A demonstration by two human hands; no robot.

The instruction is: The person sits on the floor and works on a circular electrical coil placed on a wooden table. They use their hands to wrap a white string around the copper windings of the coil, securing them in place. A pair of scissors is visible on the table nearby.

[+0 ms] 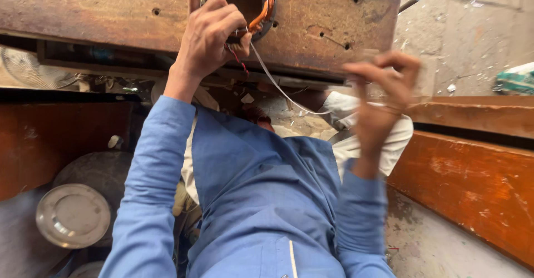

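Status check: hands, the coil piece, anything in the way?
Left hand grips wound coil ring on wooden bench. Right hand pulls white strip taut from it. Nothing between them.

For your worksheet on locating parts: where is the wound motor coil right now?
In the head view, the motor coil sits top centre on the wooden bench, gripped by the left hand.

Only one likely package shows: a crumpled green and white plastic packet (516,80) lying on the dusty concrete floor (473,39) at the far right edge, partly cut off. No labels, signs or screens are visible.
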